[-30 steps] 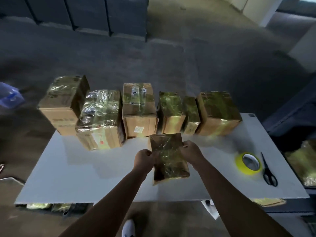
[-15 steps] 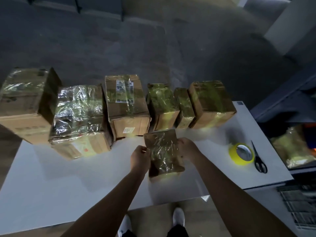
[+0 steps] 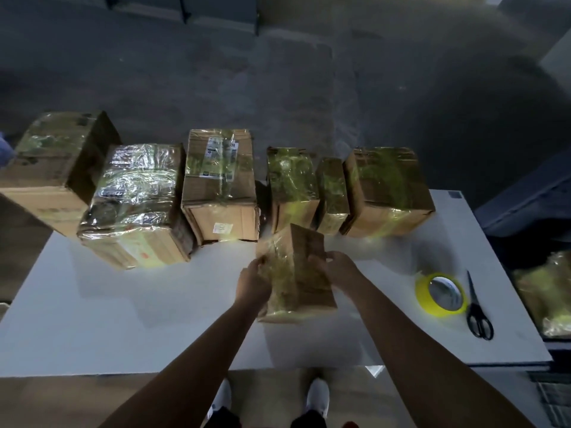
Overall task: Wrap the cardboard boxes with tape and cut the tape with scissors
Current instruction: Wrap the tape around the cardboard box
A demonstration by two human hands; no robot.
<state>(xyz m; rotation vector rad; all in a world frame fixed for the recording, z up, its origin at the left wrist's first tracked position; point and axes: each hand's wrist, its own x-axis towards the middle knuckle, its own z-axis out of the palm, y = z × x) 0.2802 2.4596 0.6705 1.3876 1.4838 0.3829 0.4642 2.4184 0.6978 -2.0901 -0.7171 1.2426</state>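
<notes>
A small cardboard box (image 3: 296, 279) wrapped in shiny tape stands tilted on the white table (image 3: 123, 319), held between both hands. My left hand (image 3: 251, 281) grips its left side and my right hand (image 3: 335, 267) grips its right side. A yellow tape roll (image 3: 440, 295) lies flat at the right of the table. Black scissors (image 3: 477, 307) lie just right of the roll, blades pointing away from me.
Several taped cardboard boxes (image 3: 219, 183) stand in a row along the table's far edge, the leftmost (image 3: 55, 168) overhanging the table. More wrapped packages (image 3: 547, 291) sit off the table at the right. My white shoes (image 3: 318, 396) show below the near edge.
The small box has been turned up from lying flat toward me, so its brown side now faces right. My view has dropped closer to the table. Tape roll and scissors have not moved.
</notes>
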